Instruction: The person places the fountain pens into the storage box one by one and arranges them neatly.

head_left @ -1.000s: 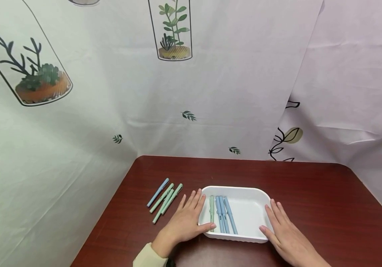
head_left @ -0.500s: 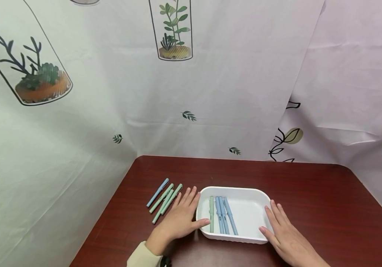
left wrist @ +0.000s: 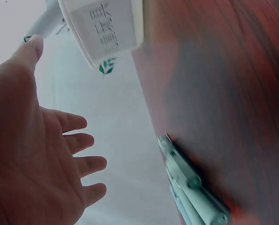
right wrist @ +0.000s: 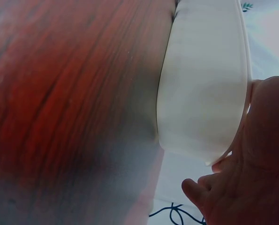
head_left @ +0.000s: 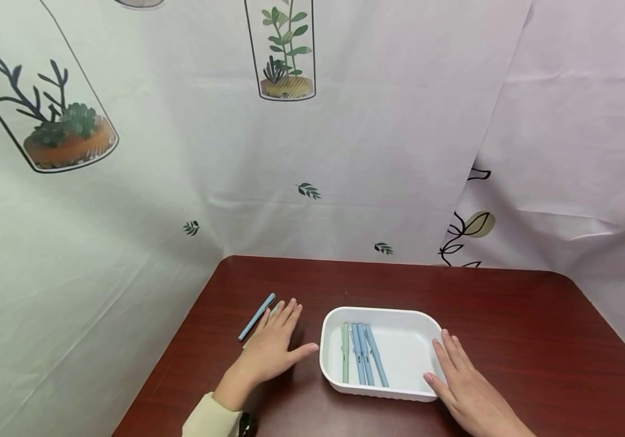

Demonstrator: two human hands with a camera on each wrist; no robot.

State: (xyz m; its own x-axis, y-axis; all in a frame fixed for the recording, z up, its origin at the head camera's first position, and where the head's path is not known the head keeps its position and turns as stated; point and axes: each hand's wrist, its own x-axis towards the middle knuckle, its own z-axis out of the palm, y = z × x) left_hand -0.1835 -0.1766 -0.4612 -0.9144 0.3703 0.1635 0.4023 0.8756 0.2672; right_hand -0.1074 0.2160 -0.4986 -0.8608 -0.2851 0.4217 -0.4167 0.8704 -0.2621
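My left hand (head_left: 269, 351) is spread palm down over the pens left of the white tray (head_left: 427, 321), holding nothing. Beneath it the green pens (left wrist: 186, 180) are mostly hidden in the head view; in the left wrist view they lie on the table, apart from the fingers. A blue pen (head_left: 256, 317) shows just past its fingers. Inside the tray, toward its left side, lie one green pen (head_left: 345, 353) and three blue pens (head_left: 376, 355). My right hand (head_left: 471, 388) lies along the tray's right end, fingers straight and right at the rim.
The dark red wooden table (head_left: 536, 328) reaches back to a white printed cloth (head_left: 389, 152) hung behind it and at both sides. The tray's right half shows its bare bottom.
My left hand has left the tray's left rim and moved left over the green pens, covering most of them. The right hand stays at the tray's right end.
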